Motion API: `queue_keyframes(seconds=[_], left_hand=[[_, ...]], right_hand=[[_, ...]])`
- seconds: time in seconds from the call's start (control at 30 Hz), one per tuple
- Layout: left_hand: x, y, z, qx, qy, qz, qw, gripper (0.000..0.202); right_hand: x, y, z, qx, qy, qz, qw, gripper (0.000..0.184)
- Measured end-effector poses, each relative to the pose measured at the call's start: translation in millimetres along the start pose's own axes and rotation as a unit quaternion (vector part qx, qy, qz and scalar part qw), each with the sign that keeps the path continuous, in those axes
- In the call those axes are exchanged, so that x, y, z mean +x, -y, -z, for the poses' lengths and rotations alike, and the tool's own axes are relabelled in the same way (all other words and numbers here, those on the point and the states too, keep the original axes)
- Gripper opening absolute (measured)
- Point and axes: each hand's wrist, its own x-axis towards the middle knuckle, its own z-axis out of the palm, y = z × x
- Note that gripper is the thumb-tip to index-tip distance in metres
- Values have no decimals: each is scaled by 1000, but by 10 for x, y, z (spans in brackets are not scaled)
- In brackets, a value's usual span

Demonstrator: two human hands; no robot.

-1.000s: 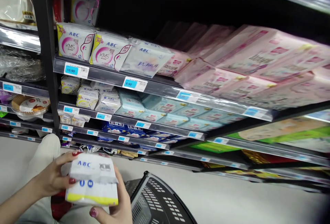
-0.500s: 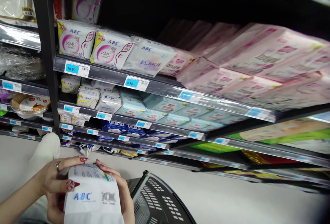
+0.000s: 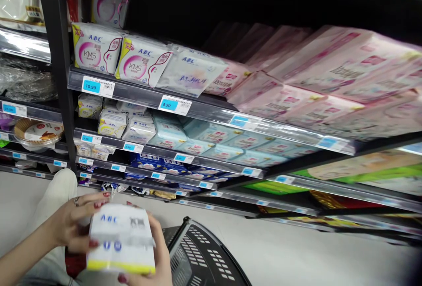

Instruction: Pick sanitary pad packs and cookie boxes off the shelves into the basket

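Observation:
A white ABC pack (image 3: 121, 238) with a yellow stripe along its lower edge is held low at the bottom left, its printed back toward me. My left hand (image 3: 70, 224) grips its left side, fingers curled over the top corner, a ring on one finger. My right hand (image 3: 158, 255) cups its right and lower side from underneath, mostly hidden by the pack. Both hands sit just left of a dark plastic shopping basket (image 3: 201, 255).
Black store shelves (image 3: 204, 112) rise ahead with blue price tags. ABC KMS packs (image 3: 95, 48) fill the upper left shelf, pink packs (image 3: 323, 79) the right, light blue packs (image 3: 211, 139) below. My pale trouser knee (image 3: 56, 193) shows at the left, over grey floor.
The pack was turned in my hands: it tipped down with the ABC face toward me, then came back up so the yellow-striped side shows again. The shelves barely shifted.

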Motion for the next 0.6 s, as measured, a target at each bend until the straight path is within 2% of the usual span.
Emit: queue_keyframes(seconds=[0.07,0.13,0.23,0.37,0.6], left_hand=[[71,-28,-25,32,12,-75,997,99],[113,-73,-69,59,11,-95,994,118],[106,-114,-140,60,13,-42,997,129],[47,-94,-174,66,23,25,997,127],[38,-111,-161,52,35,65,996,129]], right_hand=[[-4,44,-24,7,-9,-37,999,96],[12,53,-26,9,-20,-51,998,97],[41,45,-11,2,-35,-58,998,89],[64,71,-4,-24,-54,-60,996,74],[152,9,7,11,-38,-77,996,65]])
